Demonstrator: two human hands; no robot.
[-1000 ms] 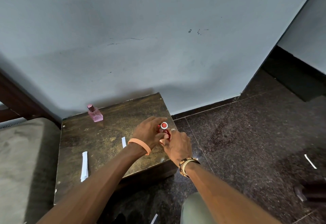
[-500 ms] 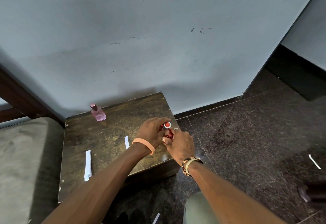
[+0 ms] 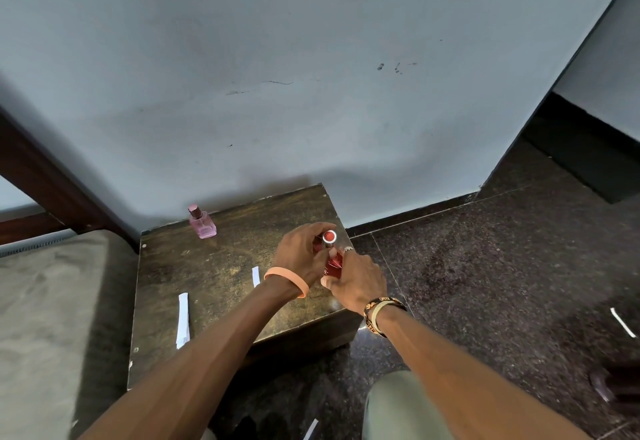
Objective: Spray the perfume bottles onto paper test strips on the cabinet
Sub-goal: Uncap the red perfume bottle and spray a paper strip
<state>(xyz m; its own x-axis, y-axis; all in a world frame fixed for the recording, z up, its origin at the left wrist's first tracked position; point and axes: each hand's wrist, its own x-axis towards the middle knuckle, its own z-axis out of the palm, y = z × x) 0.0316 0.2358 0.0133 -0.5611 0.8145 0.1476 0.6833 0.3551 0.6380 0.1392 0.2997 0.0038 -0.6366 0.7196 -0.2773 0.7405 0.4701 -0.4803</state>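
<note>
A red perfume bottle point(image 3: 334, 261) is held over the right side of the wooden cabinet point(image 3: 214, 273). My right hand point(image 3: 358, 280) grips its glass body from the right. My left hand point(image 3: 302, 252) curls round its neck and red-topped cap point(image 3: 329, 237). A pink perfume bottle point(image 3: 201, 223) stands upright at the cabinet's back left corner. A long white paper strip point(image 3: 183, 320) lies near the cabinet's front left. A shorter white strip point(image 3: 256, 275) lies just left of my left wrist.
A grey wall rises right behind the cabinet. A beige cushion point(image 3: 45, 318) adjoins its left side. Dark speckled floor point(image 3: 485, 283) spreads to the right, with a white strip point(image 3: 622, 322) on it. Another strip point(image 3: 310, 429) lies on the floor by my knee.
Both hands stay on the red bottle. The cap stands slightly higher above the bottle body than a second ago; the view has shifted a little.
</note>
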